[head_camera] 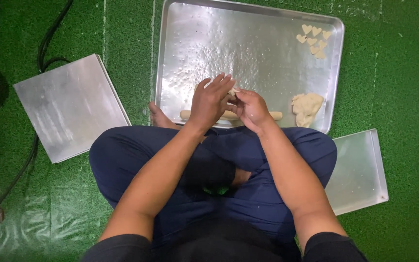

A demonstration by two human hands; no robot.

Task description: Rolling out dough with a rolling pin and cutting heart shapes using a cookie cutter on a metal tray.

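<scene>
My left hand point(210, 99) and my right hand point(251, 108) meet over the near edge of a large metal tray point(248, 43). Together they pinch a small pale piece of dough point(233, 91) between the fingertips. Under the hands a wooden rolling pin point(275, 115) lies across the tray's near side. A lump of pale dough point(307, 107) rests at the tray's near right. Several small heart-shaped dough cutouts point(314, 40) sit in the far right corner.
I sit cross-legged on green turf point(403, 73), knees in dark blue trousers point(122, 160). A flat metal sheet point(71, 106) lies at the left, another tray point(362, 170) at the right. A black cable point(49, 43) runs along the far left. Clear plastic point(40, 223) lies at the lower left.
</scene>
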